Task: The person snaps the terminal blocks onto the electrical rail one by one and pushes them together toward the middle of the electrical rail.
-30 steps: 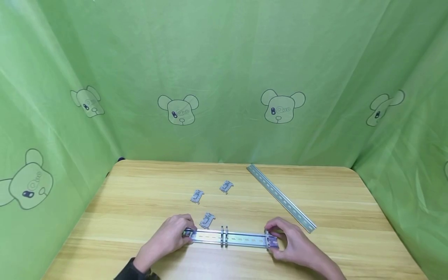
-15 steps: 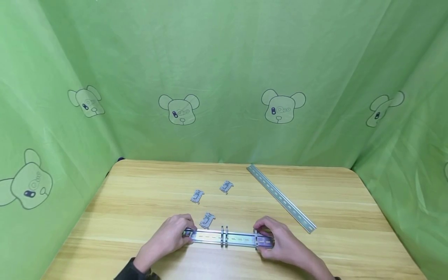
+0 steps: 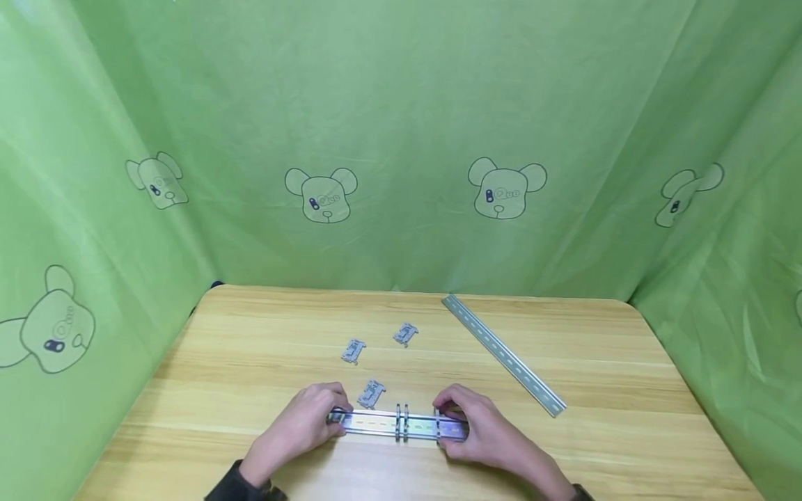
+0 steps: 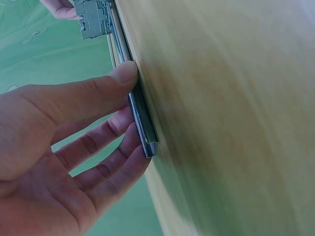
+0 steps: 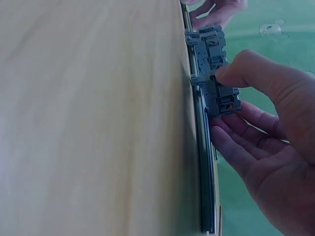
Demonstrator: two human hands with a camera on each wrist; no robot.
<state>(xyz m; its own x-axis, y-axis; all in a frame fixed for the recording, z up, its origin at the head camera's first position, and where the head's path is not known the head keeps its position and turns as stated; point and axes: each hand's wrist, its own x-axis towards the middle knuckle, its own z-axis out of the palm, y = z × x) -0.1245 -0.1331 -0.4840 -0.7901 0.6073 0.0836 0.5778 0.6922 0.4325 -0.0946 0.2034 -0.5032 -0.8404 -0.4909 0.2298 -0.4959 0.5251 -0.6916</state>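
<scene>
A slotted metal DIN rail (image 3: 372, 423) lies crosswise near the front of the table. My left hand (image 3: 301, 421) grips its left end, with the thumb along the near edge in the left wrist view (image 4: 140, 115). Two thin grey terminal blocks (image 3: 405, 422) stand upright side by side at mid-rail. Right of them, a third terminal block (image 5: 224, 101) sits on the rail, pinched between the thumb and fingers of my right hand (image 3: 485, 428). A small gap separates it from the pair. The rail's right end is partly behind that hand in the head view.
Three loose terminal blocks lie flat behind the rail: one close by (image 3: 372, 394), another farther back (image 3: 354, 351), and one to its right (image 3: 405, 334). A second DIN rail (image 3: 504, 355) lies slanted at right. Green cloth (image 3: 401, 139) surrounds the wooden table (image 3: 263, 327).
My right hand has slid leftward along the rail, bringing its terminal block nearer to the standing pair. My left hand has stayed in place on the rail's left end.
</scene>
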